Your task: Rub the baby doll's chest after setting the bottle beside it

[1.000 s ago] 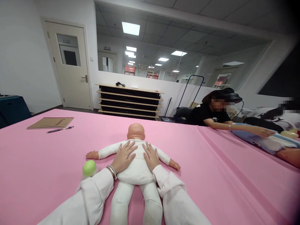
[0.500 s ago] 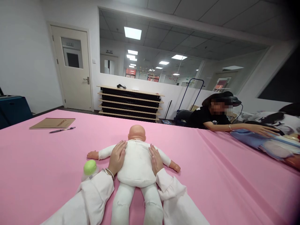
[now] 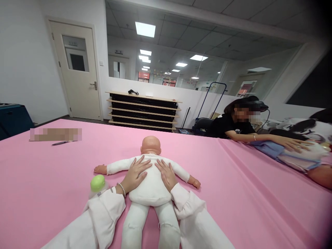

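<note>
A baby doll (image 3: 149,193) with a white cloth body lies on the pink-covered table (image 3: 228,207), its back facing up, head away from me and arms spread out. My left hand (image 3: 136,174) rests flat on the left of its upper back, fingers spread. On the right of the back lies my right hand (image 3: 167,173), also flat with fingers apart. Neither hand grips anything. Beside my left wrist stands a bottle with a green cap (image 3: 98,183), partly hidden by my sleeve.
At the far left of the table lie a blurred-out brown notebook (image 3: 55,134) and a pen (image 3: 62,143). On the right, a person (image 3: 233,121) in black reaches over another doll (image 3: 298,157) in blue-and-white cloth. Stacked boards (image 3: 142,110) stand by the wall.
Both my hands have slid inward from the doll's sides onto its upper back, with the fingers spreading. The other person's hand has shifted slightly over the cloth.
</note>
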